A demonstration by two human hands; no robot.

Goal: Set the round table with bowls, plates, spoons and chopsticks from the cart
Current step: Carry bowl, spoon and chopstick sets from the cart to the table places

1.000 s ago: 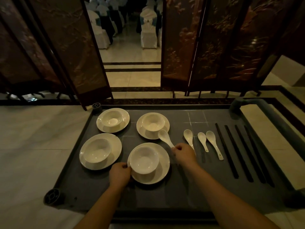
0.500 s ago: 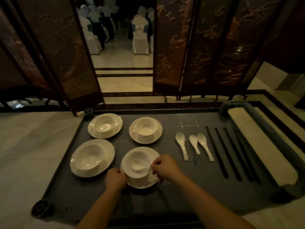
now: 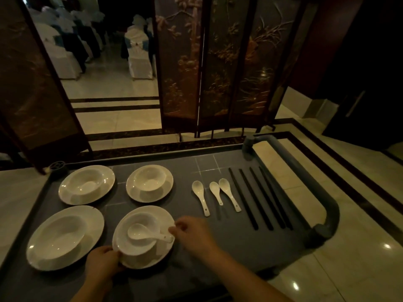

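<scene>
A grey cart [image 3: 229,249] carries several white plates, each with a bowl on it. On the nearest plate [image 3: 166,252] stands a bowl [image 3: 135,256] with a white spoon [image 3: 139,233] lying in it, handle over the right rim. My left hand [image 3: 104,261] grips that plate's near-left edge. My right hand [image 3: 194,234] hovers at the spoon handle's end, fingers loosely apart. Three more spoons [image 3: 200,198] lie to the right, then several black chopsticks [image 3: 250,199].
Other plate-and-bowl sets sit at near left [image 3: 39,256], far left [image 3: 65,197] and far middle [image 3: 139,196]. The cart's thick handle bar [image 3: 305,182] curves along its right side. Folding screens [image 3: 218,73] stand behind, with covered chairs [image 3: 139,59] beyond the gap.
My right hand carried one spoon from the row into the near bowl and has loosened off its handle. My left hand stayed on the plate's edge. The view shifted right.
</scene>
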